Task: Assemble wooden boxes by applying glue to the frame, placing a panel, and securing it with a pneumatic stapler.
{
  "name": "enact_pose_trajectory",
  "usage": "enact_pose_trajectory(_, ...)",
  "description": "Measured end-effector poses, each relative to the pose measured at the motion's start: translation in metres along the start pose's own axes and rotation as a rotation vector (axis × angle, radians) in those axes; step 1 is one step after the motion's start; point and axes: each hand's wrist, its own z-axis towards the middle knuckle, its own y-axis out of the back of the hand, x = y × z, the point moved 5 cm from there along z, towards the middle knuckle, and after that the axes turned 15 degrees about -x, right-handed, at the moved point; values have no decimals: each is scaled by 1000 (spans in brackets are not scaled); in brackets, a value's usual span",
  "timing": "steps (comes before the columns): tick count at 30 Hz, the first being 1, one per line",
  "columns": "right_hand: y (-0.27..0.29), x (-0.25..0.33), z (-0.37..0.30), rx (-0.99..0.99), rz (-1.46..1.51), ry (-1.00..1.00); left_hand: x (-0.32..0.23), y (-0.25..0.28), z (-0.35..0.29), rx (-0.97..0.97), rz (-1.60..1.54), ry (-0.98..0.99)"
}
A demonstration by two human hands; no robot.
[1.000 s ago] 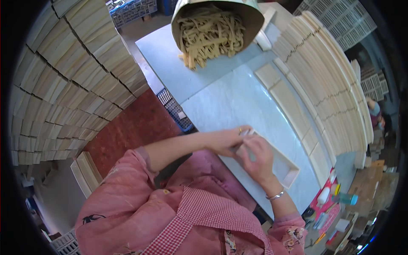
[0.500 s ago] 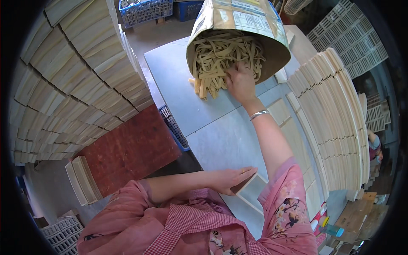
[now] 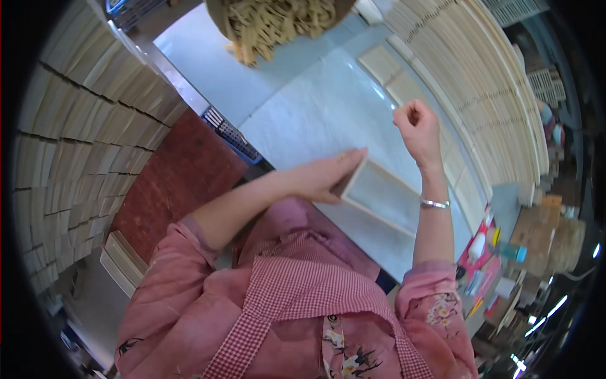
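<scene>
Head view: the left hand [image 3: 328,177] grips one short end of a pale frame [image 3: 379,216], with the thumb on one side and the fingers on the other. The frame is over the near part of the light blue tabletop [image 3: 303,120], and its far end goes behind the right arm. The right hand [image 3: 421,132] is up past the frame, near some flat pale pieces [image 3: 379,64]. Its fingers are curled in, but I can't tell if something small is inside them. A shiny bracelet [image 3: 435,203] is on that wrist.

At the top, a big bag [image 3: 216,18] lies with its mouth facing the person. It is full of curly tan strips [image 3: 278,25], and a few poke out onto the tabletop. A long stack of thin pale boards [image 3: 473,88] runs down the right side. A red board [image 3: 180,180] is on the left.
</scene>
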Motion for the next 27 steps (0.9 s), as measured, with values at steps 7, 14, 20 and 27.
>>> enact_pose_trajectory(7,7,-6,-55,153,-63,66,-5,-3,-1,43,124,156)
enact_pose_trajectory(14,6,17,-84,323,-148,158,-4,-3,-5,25,75,214)
enact_pose_trajectory(20,3,18,-96,426,-248,294,-15,0,0,51,148,256)
enact_pose_trajectory(27,6,39,-119,501,-375,275,-7,0,1,80,149,286)
